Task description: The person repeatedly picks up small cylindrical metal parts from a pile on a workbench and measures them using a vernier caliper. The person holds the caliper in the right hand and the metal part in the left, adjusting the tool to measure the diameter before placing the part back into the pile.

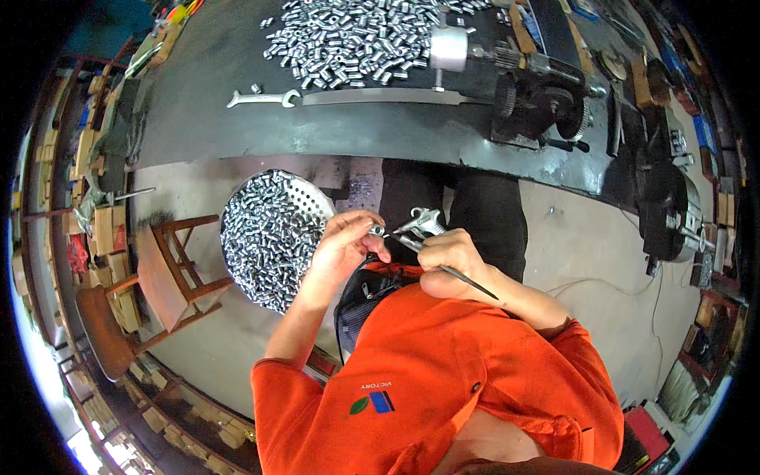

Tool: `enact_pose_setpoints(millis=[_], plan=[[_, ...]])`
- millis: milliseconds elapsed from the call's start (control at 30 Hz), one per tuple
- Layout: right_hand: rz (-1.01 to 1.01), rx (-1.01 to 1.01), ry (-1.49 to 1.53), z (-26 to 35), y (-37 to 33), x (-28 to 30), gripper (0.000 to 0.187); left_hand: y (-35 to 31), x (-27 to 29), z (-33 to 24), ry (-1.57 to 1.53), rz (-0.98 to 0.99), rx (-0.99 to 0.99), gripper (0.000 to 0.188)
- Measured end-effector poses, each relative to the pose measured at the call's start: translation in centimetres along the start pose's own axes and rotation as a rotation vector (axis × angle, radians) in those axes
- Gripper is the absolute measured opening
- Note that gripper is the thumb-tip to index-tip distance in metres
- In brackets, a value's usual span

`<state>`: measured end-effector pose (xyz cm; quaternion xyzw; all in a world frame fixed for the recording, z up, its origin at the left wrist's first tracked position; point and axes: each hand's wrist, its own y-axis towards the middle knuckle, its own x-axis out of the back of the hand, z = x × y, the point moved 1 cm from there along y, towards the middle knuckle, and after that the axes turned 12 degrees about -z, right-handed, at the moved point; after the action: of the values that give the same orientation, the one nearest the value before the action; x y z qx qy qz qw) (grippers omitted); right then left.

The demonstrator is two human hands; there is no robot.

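Hands with probable metal sleeve

White lettering — upside down in this view — stands beside a blue-and-green emblem on the orange shirt.

Between the fingertips of our left hand, we hold a small, shiny metal sleeve, its round end showing; in our right hand, a silver metal tool lies slantwise, its narrow end near the sleeve.

Dark workbench, heaped metal sleeves, wrench
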<state>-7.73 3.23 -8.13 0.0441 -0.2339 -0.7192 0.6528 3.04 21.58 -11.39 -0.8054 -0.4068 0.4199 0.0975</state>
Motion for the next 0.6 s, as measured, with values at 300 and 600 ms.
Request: enact_pose_setpoints(millis=[300, 600], plan=[[0.043, -0.066, 0.029, -0.3, 0.1, 0.8, 0.023, -0.2, -4.1, -1.3, 0.485, 0.032, -0.181, 0.016], [0.017, -0.052, 0.02, -1.2, -0.4, 0.7, 0.023, 0.2, -4.6, -1.8, 0.634, 0.084, -0.181, 0.021]])
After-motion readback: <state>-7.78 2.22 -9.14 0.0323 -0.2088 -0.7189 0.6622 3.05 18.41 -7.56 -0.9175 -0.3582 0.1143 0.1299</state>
